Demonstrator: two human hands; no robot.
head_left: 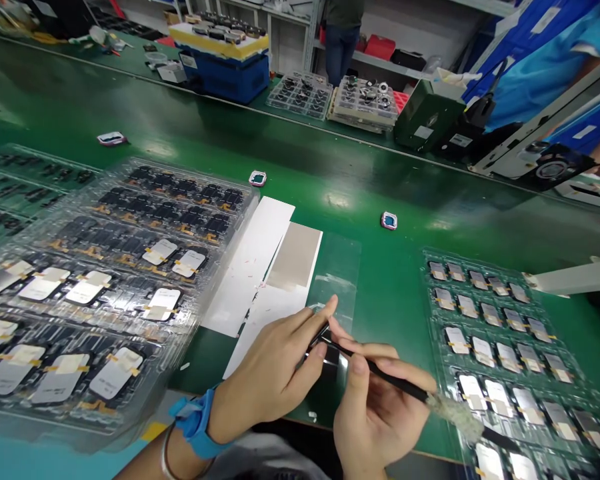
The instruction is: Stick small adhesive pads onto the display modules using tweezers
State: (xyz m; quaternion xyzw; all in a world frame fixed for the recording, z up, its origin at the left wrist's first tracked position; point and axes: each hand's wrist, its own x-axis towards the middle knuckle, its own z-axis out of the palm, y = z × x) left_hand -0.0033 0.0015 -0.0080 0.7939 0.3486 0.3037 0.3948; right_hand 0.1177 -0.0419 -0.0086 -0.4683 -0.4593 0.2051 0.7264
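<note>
- Bench (330, 167): green surface across the whole view; its far side is crowded and cut off at the top.
- Stacked clear trays (105, 267), left: dark parts in rows, some under pale film; blurred and cut off at the left edge.
- Single clear tray (505, 333), right: rows of silvery-faced parts, cut off at the bottom corner.
- White sheets (250, 260) and a grey sheet (295, 257) lie between the trays.
- Left hand (265, 380), blue wrist strap (197, 420): fingers (325, 313) pinched on the dark part (325, 350).
- Right hand (375, 413): fingers (360, 370) closed around a black tool (395, 380), its tip at the part and its rear wrapped in pale tape (455, 413).
- Dark part: small, flat and glossy, held just above the bench near its front edge, between the two trays. It is largely hidden by fingertips, so its detail cannot be made out.
- Pink-framed piece (389, 220): loose on the bench, well apart from the hands.
</note>
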